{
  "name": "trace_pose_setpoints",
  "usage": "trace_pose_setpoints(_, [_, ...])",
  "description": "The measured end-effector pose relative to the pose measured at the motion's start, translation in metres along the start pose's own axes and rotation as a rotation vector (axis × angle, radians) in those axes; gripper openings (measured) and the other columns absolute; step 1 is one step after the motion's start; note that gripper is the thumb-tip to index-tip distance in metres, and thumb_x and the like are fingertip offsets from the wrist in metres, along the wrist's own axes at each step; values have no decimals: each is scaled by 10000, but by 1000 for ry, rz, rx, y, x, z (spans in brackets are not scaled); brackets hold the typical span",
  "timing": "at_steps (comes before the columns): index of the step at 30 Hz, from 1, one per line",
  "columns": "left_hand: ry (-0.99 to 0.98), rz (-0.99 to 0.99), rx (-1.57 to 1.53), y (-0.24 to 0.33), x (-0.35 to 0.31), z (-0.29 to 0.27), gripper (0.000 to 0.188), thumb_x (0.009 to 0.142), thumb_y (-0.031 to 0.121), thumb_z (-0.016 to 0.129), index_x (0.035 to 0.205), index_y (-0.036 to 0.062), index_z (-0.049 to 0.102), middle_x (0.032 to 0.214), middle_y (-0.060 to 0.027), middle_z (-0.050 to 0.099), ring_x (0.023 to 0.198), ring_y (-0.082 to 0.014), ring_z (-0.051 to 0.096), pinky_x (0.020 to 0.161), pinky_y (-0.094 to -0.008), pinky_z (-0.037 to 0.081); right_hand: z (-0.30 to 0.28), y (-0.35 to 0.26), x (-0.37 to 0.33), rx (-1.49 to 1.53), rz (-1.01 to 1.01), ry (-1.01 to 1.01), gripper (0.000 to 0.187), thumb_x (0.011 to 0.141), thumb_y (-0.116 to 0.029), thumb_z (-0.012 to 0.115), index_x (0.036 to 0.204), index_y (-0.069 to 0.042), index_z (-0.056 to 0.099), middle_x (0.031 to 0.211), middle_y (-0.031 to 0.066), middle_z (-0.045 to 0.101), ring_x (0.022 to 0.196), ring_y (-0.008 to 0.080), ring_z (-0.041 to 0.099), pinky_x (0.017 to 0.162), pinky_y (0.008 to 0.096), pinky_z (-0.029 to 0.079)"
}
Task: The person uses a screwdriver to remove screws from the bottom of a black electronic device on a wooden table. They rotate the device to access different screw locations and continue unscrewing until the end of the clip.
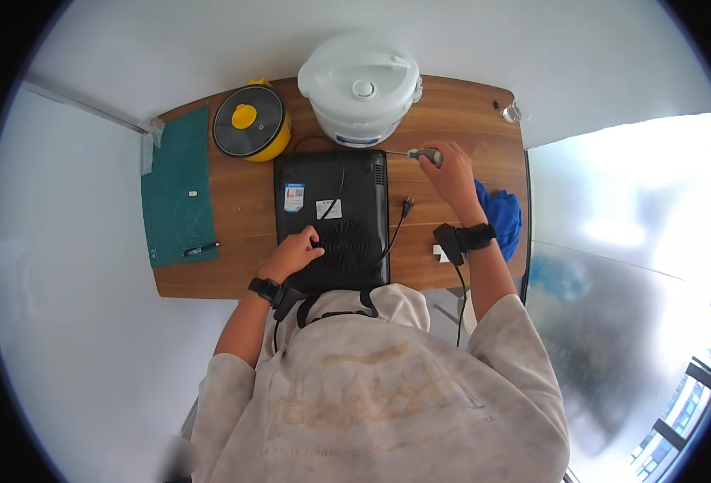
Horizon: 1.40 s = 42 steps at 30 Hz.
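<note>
A black induction cooker (291,266) lies bottom side up on the table, showing its round vent grille and labels. My right hand (450,177) is closed round the grey handle of a screwdriver (426,154). The screwdriver's thin shaft points left, and its end is at the cooker's far right corner. My left hand (295,251) rests at the left part of the vent grille with curled fingers; whatever lies between them is hidden. A thin dark strip (332,208) crosses the cooker beyond that hand. The black power plug (408,206) and its cord lie at the cooker's right side.
Behind the cooker stands a white lidded appliance (361,80), with a yellow pot (279,145) to its left. A green cutting mat (180,177) bearing a pen (201,249) covers the table's left end. Blue cloth (504,217) lies near the right edge.
</note>
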State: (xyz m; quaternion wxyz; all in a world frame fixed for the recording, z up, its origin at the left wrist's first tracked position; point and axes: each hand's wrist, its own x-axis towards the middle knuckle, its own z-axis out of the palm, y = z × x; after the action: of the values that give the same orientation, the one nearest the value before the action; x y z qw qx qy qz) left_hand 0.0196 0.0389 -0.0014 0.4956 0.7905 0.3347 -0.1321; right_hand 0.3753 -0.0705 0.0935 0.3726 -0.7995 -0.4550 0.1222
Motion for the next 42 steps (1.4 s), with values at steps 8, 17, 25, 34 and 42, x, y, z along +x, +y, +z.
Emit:
trace_pose_setpoints(8, [48, -56, 11, -1, 11, 2, 277, 838, 165, 793, 891, 45, 549, 701, -140, 649, 680, -317, 658, 598, -422, 489, 7, 25, 29, 1, 23, -44, 204, 812, -127, 707, 988, -25, 698, 905, 165, 666, 822, 359, 653, 749, 432, 533])
trace_pose_setpoints(17, [76, -116, 190, 21, 11, -6, 311, 778, 174, 839, 817, 53, 555, 724, -148, 664, 732, -374, 669, 625, -459, 509, 10, 43, 38, 100, 91, -131, 208, 815, -115, 697, 998, -15, 687, 935, 162, 676, 824, 338, 661, 756, 409, 537])
trace_pose_setpoints(25, [54, -158, 182, 19, 16, -6, 323, 757, 183, 853, 791, 58, 557, 716, -149, 662, 731, -371, 670, 628, -460, 512, 8, 61, 45, 67, 61, -189, 204, 820, -107, 689, 1002, -15, 680, 965, 158, 664, 832, 340, 659, 763, 404, 535])
trace_pose_setpoints(34, [62, -150, 203, 22, 17, -8, 319, 753, 188, 853, 794, 61, 563, 710, -139, 662, 732, -366, 668, 635, -457, 511, 3, 55, 61, 33, -27, -315, 231, 823, -112, 691, 1039, -33, 665, 1006, 153, 608, 891, 362, 635, 785, 422, 529])
trace_pose_setpoints(42, [55, -167, 208, 20, 18, -7, 321, 755, 184, 853, 792, 56, 561, 712, -142, 665, 736, -368, 669, 638, -459, 512, 2, 31, 79, 38, -220, -401, 262, 898, -169, 688, 1116, -41, 618, 984, 166, 648, 893, 369, 661, 758, 460, 540])
